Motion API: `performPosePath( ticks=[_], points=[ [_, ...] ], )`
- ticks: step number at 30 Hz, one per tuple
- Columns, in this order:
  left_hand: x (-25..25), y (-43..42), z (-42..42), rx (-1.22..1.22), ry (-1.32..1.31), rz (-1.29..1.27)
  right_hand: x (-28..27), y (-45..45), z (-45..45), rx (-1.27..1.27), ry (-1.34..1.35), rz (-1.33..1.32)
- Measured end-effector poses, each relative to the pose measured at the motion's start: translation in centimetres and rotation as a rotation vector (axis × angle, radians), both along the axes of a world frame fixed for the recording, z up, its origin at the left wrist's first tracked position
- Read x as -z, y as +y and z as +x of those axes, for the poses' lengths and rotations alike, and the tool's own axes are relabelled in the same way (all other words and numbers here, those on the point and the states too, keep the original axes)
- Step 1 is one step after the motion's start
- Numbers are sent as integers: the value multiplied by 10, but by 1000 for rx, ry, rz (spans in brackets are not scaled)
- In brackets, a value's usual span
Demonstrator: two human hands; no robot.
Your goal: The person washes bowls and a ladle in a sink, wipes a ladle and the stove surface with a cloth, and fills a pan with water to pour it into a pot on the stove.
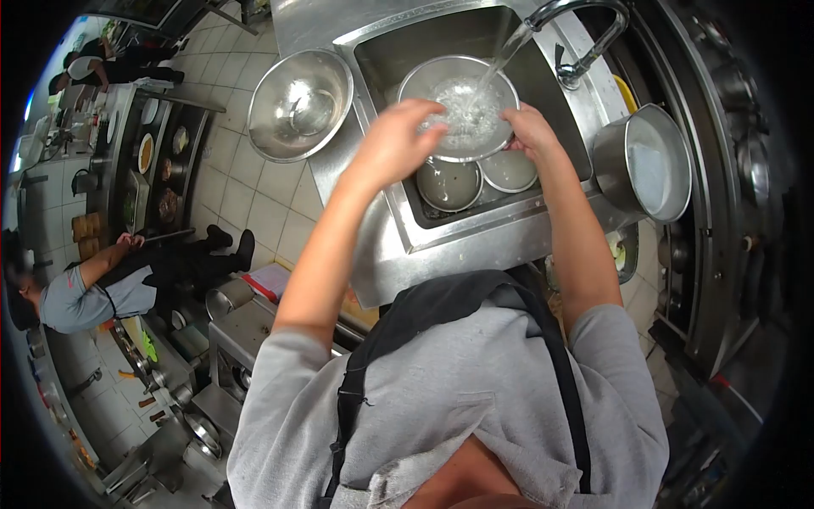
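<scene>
A metal bowl (424, 78) is held in the sink (373, 55) under a running stream of water (500, 64). The water splashes and bubbles inside it. My right hand (532, 131) grips the bowl's right rim, with the thumb up by the edge. At the left rim is my left hand (398, 140), its thumb and fingers spread over the bowl and slightly blurred. Two more round metal bowls, a left one (449, 187) and a right one (510, 172), lie below in the sink, partly covered by the held bowl.
A curved faucet (623, 19) rises at the back right. A large metal bowl (301, 106) stands left of the sink, a deep pot (615, 161) on the right. A co-worker (102, 293) stands at a counter far left; other people are further back.
</scene>
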State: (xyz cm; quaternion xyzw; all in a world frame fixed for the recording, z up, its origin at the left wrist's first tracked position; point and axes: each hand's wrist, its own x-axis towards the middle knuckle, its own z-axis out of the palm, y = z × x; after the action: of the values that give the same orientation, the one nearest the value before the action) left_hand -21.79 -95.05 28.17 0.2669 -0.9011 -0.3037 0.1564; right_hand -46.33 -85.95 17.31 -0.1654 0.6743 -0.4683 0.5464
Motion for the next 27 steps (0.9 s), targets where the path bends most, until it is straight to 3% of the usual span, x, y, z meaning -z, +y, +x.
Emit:
performPosePath(
  ticks=[1, 3, 4, 6, 7, 9, 10, 12, 13, 15, 17, 19, 20, 22, 23, 24, 26, 27],
  points=[
    [18, -1, -20, 78, -65, -10, -2, 2, 4, -7, 9, -3],
    [81, -4, -54, -71, -62, -447, -6, 7, 16, 23, -35, -15],
    [93, -1, -66, -84, -55, -452, -14, 10, 24, 22, -42, -9],
    [108, 3, -86, -145, -170, -62, -13, 14, 26, 40, -15, -18],
    [116, 4, -91, -152, -158, -60, -8, 15, 24, 68, 3, -22],
    [128, 9, -94, 322, -329, 530, 0, 25, 14, 93, 53, -15],
    [121, 8, -86, 317, -322, 529, -3, 31, 13, 91, 54, 8],
    [110, 7, -58, 329, -541, 34, -7, 41, 20, 92, 52, 33],
    [117, 10, -55, 327, -541, 34, -8, 43, 29, 98, 55, 50],
    [135, 15, -51, -18, -336, -426, -6, 39, 32, 105, 64, 58],
    [133, 23, -75, 216, -387, 161, 5, 30, 26, 88, 89, 58],
    [118, 44, -73, 238, -139, 562, -9, 23, 14, 29, 143, 78],
    [108, 52, -70, 241, -134, 556, -12, 18, 5, 23, 118, 71],
    [94, 61, -61, 176, -98, 302, -32, 12, -1, -53, 110, 56],
    [109, 55, -62, 178, -97, 306, -47, 9, 1, -51, 111, 60],
    [136, 40, -67, 52, 82, 577, -60, 3, 1, -45, 101, -7],
    [134, 24, -75, -127, 418, 1088, -73, -10, -6, -63, 79, -126],
    [109, 18, -74, -187, 579, 1330, -76, -19, -11, -95, 68, -178]
  ],
)
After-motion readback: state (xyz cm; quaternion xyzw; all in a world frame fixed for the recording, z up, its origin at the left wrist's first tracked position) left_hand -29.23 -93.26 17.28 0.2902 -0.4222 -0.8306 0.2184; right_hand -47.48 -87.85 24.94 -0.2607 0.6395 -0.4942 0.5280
